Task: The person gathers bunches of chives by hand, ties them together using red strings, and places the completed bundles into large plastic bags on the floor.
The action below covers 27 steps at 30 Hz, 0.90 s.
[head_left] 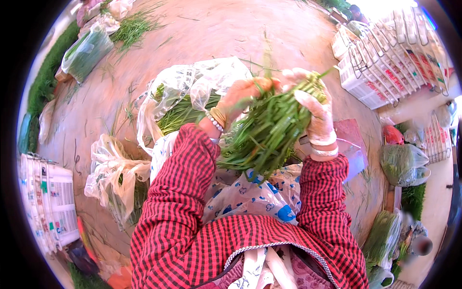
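A thick bunch of green chives (274,125) hangs in front of my chest, its pale stem ends up at the right and its leaves drooping toward my lap. My right hand (317,108) is wrapped round the stem end, thumb across the front. At the upper left of the bunch, my left hand (243,98) is closed, with a few green blades at its fingertips. Blurred thin blades rise above those fingers. Just left of the bunch, an open clear plastic bag (168,79) holds more chives (180,115), partly hidden by my left forearm.
Blue-patterned clear plastic (255,197) covers my lap. A knotted bag (118,164) sits at left, near a white crate (50,202). Stacked white crates (380,67) stand far right, with bagged greens (404,164) below them. Loose chives (132,31) lie on the floor farther off.
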### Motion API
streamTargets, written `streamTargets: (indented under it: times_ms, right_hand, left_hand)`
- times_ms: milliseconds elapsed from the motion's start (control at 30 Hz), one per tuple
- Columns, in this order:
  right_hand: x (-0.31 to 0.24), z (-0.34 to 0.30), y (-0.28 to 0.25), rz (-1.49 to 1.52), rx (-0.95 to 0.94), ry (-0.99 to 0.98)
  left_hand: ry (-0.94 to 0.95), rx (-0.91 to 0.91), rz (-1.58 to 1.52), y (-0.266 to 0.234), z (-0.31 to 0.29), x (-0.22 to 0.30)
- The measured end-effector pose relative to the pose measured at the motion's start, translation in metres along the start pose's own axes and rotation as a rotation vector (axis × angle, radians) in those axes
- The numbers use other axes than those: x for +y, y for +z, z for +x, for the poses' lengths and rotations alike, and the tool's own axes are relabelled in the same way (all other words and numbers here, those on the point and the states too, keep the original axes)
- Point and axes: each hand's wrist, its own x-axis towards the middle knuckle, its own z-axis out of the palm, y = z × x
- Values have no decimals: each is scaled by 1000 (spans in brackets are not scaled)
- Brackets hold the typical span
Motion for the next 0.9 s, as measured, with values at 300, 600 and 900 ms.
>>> streamTargets:
  times_ms: [300, 600, 900]
  right_hand:
    - [-49, 25, -4, -300, -6, -113]
    - [-58, 89, 37, -460, -379, -10]
    - [42, -56, -80, -680, -140, 703]
  left_hand:
    - [147, -213, -370, 33, 19, 22]
    - [339, 194, -176, 68, 34, 1]
    - [-385, 465, -1248, 64, 20, -135]
